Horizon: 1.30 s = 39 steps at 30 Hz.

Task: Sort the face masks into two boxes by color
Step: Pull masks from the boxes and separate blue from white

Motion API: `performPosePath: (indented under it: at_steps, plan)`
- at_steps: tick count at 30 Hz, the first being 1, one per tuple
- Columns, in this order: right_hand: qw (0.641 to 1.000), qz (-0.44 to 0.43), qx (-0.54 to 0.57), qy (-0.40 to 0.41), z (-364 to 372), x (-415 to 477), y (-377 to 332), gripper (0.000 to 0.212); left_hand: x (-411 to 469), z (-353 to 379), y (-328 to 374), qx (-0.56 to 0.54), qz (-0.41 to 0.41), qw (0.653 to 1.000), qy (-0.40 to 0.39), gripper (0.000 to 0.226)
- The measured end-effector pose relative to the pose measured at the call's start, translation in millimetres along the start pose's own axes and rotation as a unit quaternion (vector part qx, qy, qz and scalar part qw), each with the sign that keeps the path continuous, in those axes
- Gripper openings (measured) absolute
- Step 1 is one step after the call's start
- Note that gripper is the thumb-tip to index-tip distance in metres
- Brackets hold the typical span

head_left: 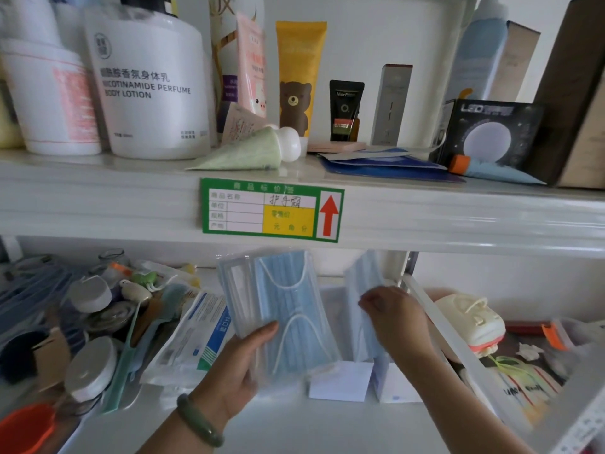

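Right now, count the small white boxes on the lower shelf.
2: one white box below the left hand's mask stack, another box beside it under the right hand. Others may be hidden.

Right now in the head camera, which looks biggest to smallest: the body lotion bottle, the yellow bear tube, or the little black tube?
1. White body lotion bottle, clearly the biggest.
2. Yellow bear tube.
3. Black tube, the smallest.
All three stand on the same upper shelf at a similar depth, so the order looks trustworthy.

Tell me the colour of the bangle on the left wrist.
Green, a muted jade shade; the bangle shows clearly in the head view, just below the left hand.
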State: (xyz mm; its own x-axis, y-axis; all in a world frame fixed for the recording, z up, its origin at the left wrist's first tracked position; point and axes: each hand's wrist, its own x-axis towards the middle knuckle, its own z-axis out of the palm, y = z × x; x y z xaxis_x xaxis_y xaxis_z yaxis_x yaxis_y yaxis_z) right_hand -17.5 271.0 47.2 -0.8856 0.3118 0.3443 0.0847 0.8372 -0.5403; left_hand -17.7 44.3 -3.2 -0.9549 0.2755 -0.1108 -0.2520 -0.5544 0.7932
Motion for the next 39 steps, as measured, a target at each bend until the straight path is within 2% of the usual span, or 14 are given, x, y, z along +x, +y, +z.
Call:
performPosePath:
  at_steps: [3, 5, 8, 12, 15, 18, 22, 25, 30, 32, 35, 39]
  plan:
    - [0.980, 0.061, 0.148, -0.120, 9.8, -13.5, -15.2, 0.055, 1.4, 7.7, -3.9, 0.014, 0.001, 1.000, 0.000, 0.045]
    - [0.967, 0.086, 0.191, -0.141, 18.7, -21.2, -23.8, 0.060, 2.1, 14.6, -7.9, 0.026, 0.010, 1.000, 0.006, 0.052]
    - [0.956, 0.123, 0.234, -0.129, 26.6, -23.5, -26.8, 0.042, 2.1, 19.1, -10.5, 0.019, 0.027, 0.999, 0.029, 0.055]
    - [0.911, 0.188, 0.336, -0.146, 28.6, -20.4, -23.1, 0.019, 1.9, 15.6, -8.7, 0.015, 0.032, 0.998, 0.045, 0.050]
    - [0.887, 0.220, 0.374, -0.158, 32.7, -21.7, -20.3, 0.018, 2.6, 13.9, -9.0, 0.018, 0.038, 0.998, 0.048, 0.052]
    - [0.891, 0.223, 0.370, -0.141, 34.8, -21.8, -21.2, 0.016, 3.9, 12.4, -9.9, 0.019, 0.050, 0.997, 0.062, 0.043]
    - [0.884, 0.227, 0.386, -0.133, 33.1, -21.9, -21.8, 0.014, 8.4, 9.2, -11.1, 0.020, 0.058, 0.995, 0.081, 0.044]
    - [0.875, 0.241, 0.407, -0.105, 33.7, -21.2, -18.4, 0.016, 9.1, 8.8, -10.4, 0.018, 0.067, 0.994, 0.087, 0.041]
    - [0.860, 0.262, 0.435, -0.048, 31.1, -18.4, -6.9, 0.021, 9.2, 2.6, -6.5, 0.012, 0.079, 0.994, 0.079, 0.076]
    - [0.859, 0.247, 0.448, -0.034, 29.7, -18.2, -4.7, 0.028, 10.5, 1.1, -6.5, 0.012, 0.076, 0.994, 0.072, 0.074]
    - [0.884, 0.232, 0.405, 0.015, 21.9, -8.1, 3.0, 0.063, 12.4, -1.8, -7.1, 0.019, 0.065, 0.995, 0.068, 0.060]
    - [0.921, 0.212, 0.274, 0.177, -14.1, 32.3, 37.9, 0.066, 11.7, -8.6, -3.4, 0.020, 0.057, 0.996, 0.064, 0.050]
